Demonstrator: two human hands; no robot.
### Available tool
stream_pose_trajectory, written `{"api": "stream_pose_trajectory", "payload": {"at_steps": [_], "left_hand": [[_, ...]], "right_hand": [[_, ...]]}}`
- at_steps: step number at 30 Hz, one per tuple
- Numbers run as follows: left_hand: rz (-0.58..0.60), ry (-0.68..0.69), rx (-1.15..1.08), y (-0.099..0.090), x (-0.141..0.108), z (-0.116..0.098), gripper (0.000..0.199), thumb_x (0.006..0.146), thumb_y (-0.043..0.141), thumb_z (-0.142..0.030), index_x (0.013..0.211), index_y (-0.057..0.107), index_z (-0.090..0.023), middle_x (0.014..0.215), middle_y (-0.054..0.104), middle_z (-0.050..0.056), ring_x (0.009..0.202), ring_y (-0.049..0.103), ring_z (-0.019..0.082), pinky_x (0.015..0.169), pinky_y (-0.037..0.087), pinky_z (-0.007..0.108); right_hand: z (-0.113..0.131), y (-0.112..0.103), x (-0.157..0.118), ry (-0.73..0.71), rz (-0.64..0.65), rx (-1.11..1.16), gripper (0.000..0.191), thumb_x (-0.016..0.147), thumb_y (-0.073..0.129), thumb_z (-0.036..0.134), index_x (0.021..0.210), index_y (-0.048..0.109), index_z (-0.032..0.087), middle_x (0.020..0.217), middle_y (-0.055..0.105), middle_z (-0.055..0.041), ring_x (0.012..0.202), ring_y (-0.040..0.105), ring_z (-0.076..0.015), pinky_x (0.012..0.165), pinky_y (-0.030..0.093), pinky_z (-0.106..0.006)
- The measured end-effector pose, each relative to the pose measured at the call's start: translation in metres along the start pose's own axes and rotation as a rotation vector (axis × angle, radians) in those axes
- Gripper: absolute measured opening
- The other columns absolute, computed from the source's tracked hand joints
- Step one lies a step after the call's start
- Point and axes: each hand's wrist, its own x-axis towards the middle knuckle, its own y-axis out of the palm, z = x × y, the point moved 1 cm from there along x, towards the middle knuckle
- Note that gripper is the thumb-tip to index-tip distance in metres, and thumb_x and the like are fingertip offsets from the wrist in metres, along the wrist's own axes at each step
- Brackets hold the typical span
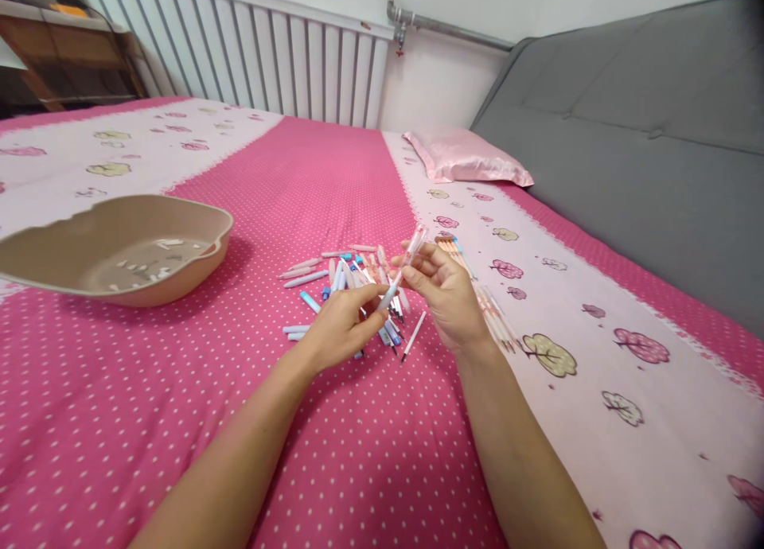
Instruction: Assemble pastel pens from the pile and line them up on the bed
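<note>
Between both hands, above the bed, is a slanted pen (391,293) with a pale bluish lower end and a clear, pink-tinted upper part. My left hand (346,320) pinches the lower end with thumb and fingers. Higher up, my right hand (440,293) has its fingers closed around the clear part; whether the two parts are joined is hard to tell. Beneath the hands lies a loose pile of pen parts (307,278) in pink, white and blue. A thin white refill (414,336) with a dark tip rests apart, just below the right hand.
A beige basin (119,247) with small white pieces inside stands on the left of the pink dotted bedspread (334,167). Rows of orange-pink pens (498,318) lie right of my right hand. Farther back are a pink pillow (469,157), grey headboard (633,127) and white radiator (268,48).
</note>
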Motion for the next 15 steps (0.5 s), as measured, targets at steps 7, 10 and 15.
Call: {"api": "stream_pose_trajectory", "payload": {"at_steps": [7,10,15], "left_hand": [[0.0,0.0,-0.063,0.0012,0.0004,0.0,0.017,0.087,0.044,-0.027,0.078,0.054,-0.017,0.068,0.052,-0.002,0.063,0.046,0.012,0.058,0.035,0.025],[-0.004,-0.002,-0.076,0.0014,0.0006,0.0008,0.017,0.087,0.044,-0.027,0.076,0.053,-0.018,0.066,0.05,-0.002,0.062,0.045,0.012,0.057,0.034,0.024],[0.009,0.002,-0.088,0.0018,0.0003,0.0007,0.016,0.087,0.044,-0.026,0.079,0.054,-0.018,0.068,0.05,-0.002,0.063,0.045,0.013,0.058,0.033,0.025]], "right_hand": [[0.0009,-0.0004,-0.0015,0.017,0.063,-0.052,0.031,0.076,0.067,0.023,0.105,0.055,0.022,0.091,0.071,-0.0018,0.088,0.066,-0.0153,0.081,0.053,-0.034],[0.0006,-0.0003,-0.0018,0.029,0.069,-0.056,0.03,0.077,0.066,0.022,0.104,0.056,0.022,0.09,0.072,-0.0015,0.088,0.066,-0.0157,0.082,0.053,-0.035],[0.0004,0.0,-0.0023,0.048,0.082,-0.043,0.025,0.078,0.065,0.021,0.102,0.057,0.02,0.088,0.072,-0.0016,0.086,0.067,-0.0155,0.082,0.053,-0.035]]}}
